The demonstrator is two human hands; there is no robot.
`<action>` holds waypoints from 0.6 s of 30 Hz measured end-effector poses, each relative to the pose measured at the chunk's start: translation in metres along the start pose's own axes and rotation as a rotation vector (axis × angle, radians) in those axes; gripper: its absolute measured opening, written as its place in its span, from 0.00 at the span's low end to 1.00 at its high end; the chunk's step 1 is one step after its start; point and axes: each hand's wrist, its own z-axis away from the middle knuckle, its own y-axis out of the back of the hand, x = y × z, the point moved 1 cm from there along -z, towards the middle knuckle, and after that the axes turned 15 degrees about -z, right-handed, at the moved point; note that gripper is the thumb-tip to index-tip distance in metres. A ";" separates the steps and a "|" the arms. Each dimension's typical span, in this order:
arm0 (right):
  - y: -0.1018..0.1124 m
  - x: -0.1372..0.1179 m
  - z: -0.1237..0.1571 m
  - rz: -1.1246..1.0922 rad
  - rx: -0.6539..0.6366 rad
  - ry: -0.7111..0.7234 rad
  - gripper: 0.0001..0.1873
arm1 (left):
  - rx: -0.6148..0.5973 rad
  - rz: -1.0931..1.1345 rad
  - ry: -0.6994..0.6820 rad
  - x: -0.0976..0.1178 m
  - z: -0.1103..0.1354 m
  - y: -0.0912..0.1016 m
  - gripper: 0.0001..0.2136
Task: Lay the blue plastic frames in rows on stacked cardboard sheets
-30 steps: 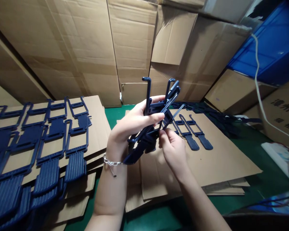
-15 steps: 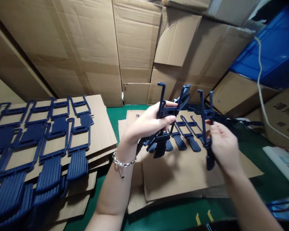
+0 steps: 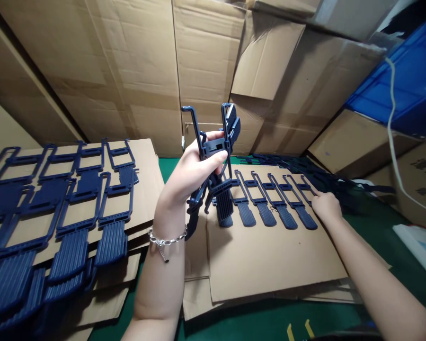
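Above the cardboard sheet (image 3: pixel 270 265), the left hand (image 3: pixel 199 170) pinches bunched navy frames (image 3: pixel 223 199); by the sheet's right edge, the right hand (image 3: pixel 327 207) touches another frame (image 3: pixel 304 186), its grip hidden from me. They look light, stiff, perhaps slick; best held by crossbars (image 3: pixel 215 148), sparing the slender hooks (image 3: pixel 188 109).

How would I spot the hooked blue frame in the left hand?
Start at the cardboard boxes behind, then drop to the left hand, above the chain bracelet. The hand grips a dark blue frame whose two hooked prongs point up. Unlike similar frames lying on cardboard sheets, this one is held in the air.
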 end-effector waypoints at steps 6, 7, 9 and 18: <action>-0.001 -0.021 -0.004 0.005 -0.033 -0.029 0.24 | -0.033 -0.001 -0.004 -0.001 0.000 -0.005 0.16; 0.001 -0.023 -0.003 0.011 -0.040 -0.024 0.24 | -0.041 0.002 -0.005 -0.001 0.000 -0.005 0.16; 0.008 -0.027 0.000 0.024 -0.039 0.000 0.23 | -0.060 0.020 -0.010 0.000 0.000 -0.004 0.17; 0.041 -0.129 0.129 -0.877 -0.469 0.439 0.22 | -0.199 0.283 0.004 0.005 -0.001 -0.015 0.19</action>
